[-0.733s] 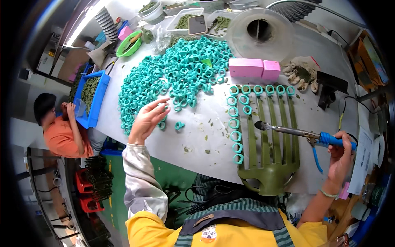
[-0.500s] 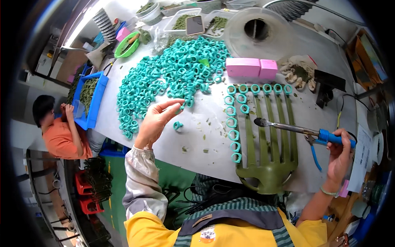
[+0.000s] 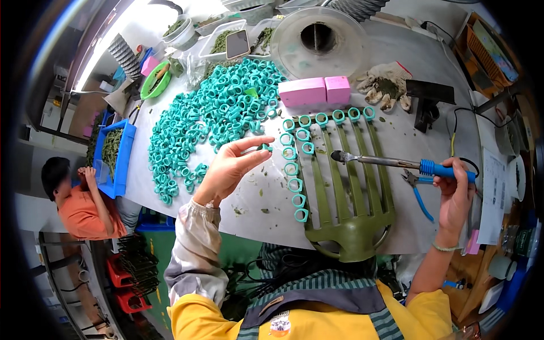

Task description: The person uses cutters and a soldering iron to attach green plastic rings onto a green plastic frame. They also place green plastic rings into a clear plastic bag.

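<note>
head view, left fingers (image 3: pixel 258 148) pinching teal ring (image 3: pixel 264 147), right fingers (image 3: pixel 447 180) wrapped around soldering iron (image 3: pixel 396 164)

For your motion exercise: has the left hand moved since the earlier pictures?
Yes. The left hand, pinching a teal ring, has lifted off the ring pile and moved right, toward the green rake-shaped frame.

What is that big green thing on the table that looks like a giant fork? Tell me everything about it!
The green fork-shaped frame looks like olive plastic. It lies flat on the pale table, its rounded base nearest the person and its long thin prongs pointing away. Small teal rings sit in a row along its left side and across the prong tips. The metal tip of a blue-handled soldering tool, held in the right hand, hovers over the prongs; whether it touches them cannot be told.
</note>
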A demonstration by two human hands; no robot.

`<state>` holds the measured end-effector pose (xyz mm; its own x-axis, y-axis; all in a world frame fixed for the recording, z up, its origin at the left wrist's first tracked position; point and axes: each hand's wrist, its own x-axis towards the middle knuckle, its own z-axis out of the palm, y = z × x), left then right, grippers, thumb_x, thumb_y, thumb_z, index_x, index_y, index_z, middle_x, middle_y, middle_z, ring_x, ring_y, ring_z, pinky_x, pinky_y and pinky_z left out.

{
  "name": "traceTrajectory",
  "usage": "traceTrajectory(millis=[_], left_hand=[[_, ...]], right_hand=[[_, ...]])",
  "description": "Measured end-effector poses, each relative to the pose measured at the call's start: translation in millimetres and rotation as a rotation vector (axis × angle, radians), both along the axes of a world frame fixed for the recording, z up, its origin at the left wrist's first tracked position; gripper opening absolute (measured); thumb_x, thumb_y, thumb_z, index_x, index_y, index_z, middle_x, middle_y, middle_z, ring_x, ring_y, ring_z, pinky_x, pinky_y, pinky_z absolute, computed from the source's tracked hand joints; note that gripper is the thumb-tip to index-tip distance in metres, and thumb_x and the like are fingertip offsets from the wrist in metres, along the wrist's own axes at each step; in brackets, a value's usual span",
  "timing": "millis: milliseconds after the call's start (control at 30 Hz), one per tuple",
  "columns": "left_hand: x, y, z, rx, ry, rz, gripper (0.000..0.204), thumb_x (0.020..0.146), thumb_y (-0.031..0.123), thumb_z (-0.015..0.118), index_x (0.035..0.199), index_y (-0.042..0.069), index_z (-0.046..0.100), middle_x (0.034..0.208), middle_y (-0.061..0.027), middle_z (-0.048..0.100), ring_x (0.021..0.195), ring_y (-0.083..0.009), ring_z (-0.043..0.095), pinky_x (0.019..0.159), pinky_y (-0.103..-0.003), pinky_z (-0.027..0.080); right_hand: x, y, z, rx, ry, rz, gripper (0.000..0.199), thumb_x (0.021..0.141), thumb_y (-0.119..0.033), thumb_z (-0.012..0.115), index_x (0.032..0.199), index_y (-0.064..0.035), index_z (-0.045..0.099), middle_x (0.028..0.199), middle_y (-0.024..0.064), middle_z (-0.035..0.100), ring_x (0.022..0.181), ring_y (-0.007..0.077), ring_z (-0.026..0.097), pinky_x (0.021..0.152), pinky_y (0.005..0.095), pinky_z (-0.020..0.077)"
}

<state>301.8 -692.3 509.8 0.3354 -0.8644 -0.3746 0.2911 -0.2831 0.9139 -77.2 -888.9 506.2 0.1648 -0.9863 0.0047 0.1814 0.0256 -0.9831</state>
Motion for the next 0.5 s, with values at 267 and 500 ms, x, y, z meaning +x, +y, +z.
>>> traceTrajectory(millis=[267, 500], left_hand=[[-42, -54, -17, -0.185, -0.680, -0.275, 0.030, 0.093, 0.000, 0.063, 0.123, 0.004, 0.065, 0.120, -0.0049, 0.051, 0.098, -0.0102, 0.058, 0.083, -0.024, 0.052], [-45, -89, -46, -0.385, -1.355, -0.248, 0.032, 0.080, 0.007, 0.075, 0.112, 0.009, 0.070, 0.109, -0.0064, 0.068, 0.102, -0.0274, 0.057, 0.090, -0.037, 0.048]], right_hand=[[14, -5, -12, -0.016, -0.012, 0.024, 0.024, 0.095, -0.022, 0.061, 0.095, 0.0013, 0.066, 0.085, 0.0059, 0.066, 0.067, 0.0130, 0.065, 0.064, 0.0251, 0.0539], [29, -8, -21, -0.029, -0.056, 0.067, 0.024, 0.096, -0.020, 0.059, 0.094, 0.0029, 0.066, 0.083, 0.0081, 0.066, 0.068, 0.0142, 0.066, 0.065, 0.0264, 0.0554]])
